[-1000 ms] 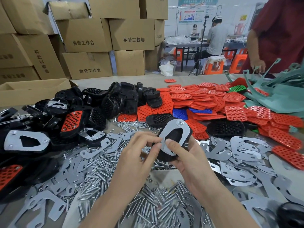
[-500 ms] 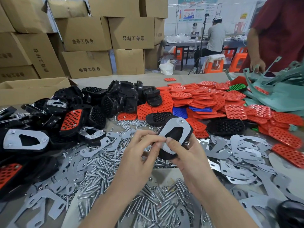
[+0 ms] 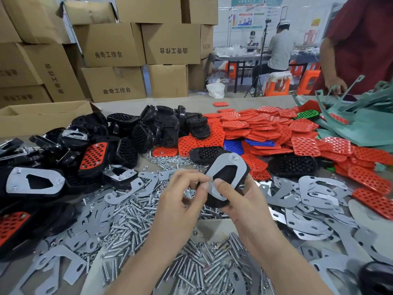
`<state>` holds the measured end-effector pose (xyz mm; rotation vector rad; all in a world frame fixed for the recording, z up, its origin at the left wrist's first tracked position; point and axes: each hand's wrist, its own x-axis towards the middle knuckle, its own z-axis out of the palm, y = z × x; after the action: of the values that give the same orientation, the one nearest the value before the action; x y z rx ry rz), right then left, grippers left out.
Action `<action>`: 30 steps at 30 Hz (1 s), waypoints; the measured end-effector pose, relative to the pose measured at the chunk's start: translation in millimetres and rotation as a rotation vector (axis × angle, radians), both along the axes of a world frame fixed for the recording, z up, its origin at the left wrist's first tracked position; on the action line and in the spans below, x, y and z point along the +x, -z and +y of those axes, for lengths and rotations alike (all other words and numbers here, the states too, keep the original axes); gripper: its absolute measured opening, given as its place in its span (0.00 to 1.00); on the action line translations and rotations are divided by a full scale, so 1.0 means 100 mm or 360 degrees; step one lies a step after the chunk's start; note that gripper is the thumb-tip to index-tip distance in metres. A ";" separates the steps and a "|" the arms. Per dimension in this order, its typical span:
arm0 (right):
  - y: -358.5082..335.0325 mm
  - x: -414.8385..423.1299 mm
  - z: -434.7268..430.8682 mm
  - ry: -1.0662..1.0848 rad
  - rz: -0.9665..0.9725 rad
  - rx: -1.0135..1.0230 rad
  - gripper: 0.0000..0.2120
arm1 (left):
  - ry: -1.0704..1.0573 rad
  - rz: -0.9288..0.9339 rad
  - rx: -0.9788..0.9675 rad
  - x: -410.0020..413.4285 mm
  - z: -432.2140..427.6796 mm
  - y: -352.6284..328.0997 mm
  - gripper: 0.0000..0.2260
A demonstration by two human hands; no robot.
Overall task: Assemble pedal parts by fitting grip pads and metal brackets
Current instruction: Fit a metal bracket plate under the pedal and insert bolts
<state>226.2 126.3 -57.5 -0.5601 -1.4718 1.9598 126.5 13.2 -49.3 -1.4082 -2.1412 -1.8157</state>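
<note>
Just above the heap of bolts (image 3: 131, 209) on the surface (image 3: 212, 228), a black pedal (image 3: 226, 173) is up in both hands, tilted with its back toward the camera. The right hand (image 3: 240, 205) cups it from below, grip wrapped round the body and thumb pressed on the metal bracket (image 3: 220, 165) lying on that back. My guess is that's to stop the plate sliding off its holes. The left hand (image 3: 180, 199) has a narrow pinch grip on the bracket's near corner. If there's a nut between those fingertips, I can't tell, it's too small. One fastener shows at the bracket's far end. Holding it in the air makes sense, since both faces are reachable.

Around the pedal:
- loose brackets (image 3: 314, 192) to the right
- red pads (image 3: 265, 128) behind and to the right
- bare black bodies (image 3: 161, 124) behind-left
- finished pedals (image 3: 36, 191) far left
- little nuts (image 3: 170, 161) just behind
- cardboard boxes (image 3: 114, 43) well behind

Another person (image 3: 361, 39) in a red top stands far right, well apart. Nothing blocks the hands, though the clutter underneath would probably swallow a dropped nut.
</note>
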 end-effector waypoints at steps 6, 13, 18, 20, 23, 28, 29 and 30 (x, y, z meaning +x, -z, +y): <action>0.00 0.00 -0.03 0.0000 0.0025 -0.0057 0.18 | 0.0001 0.0043 0.0068 0.00 0.00 0.01 0.05; -0.01 0.00 -0.07 -0.0068 0.0062 -0.0144 0.17 | -0.0107 0.0331 0.0063 -0.09 -0.03 0.05 0.09; 0.00 0.00 -0.05 -0.0098 0.0103 -0.0145 0.17 | -0.0026 0.0237 0.0056 -0.08 -0.03 0.05 0.07; 0.01 0.00 -0.04 -0.0090 0.0097 -0.0121 0.21 | -0.0033 0.0256 0.0042 -0.09 -0.03 0.05 0.07; 0.02 -0.01 -0.05 -0.0066 0.0065 -0.0062 0.23 | -0.0057 0.0301 0.0023 -0.11 -0.04 0.05 0.07; 0.04 -0.02 -0.07 0.0009 0.0037 0.0084 0.17 | -0.0068 0.0151 0.0030 -0.09 -0.03 0.04 0.05; 0.04 -0.02 -0.07 0.0025 0.0032 0.0108 0.15 | -0.0071 0.0130 0.0037 -0.09 -0.03 0.03 0.05; 0.04 -0.03 -0.08 0.0037 0.0031 0.0120 0.15 | -0.0072 0.0121 0.0038 -0.09 -0.03 0.03 0.05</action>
<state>223.7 118.7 -61.3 -0.5214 -1.5138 1.8782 117.8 10.4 -52.5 -1.3887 -2.0901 -1.7375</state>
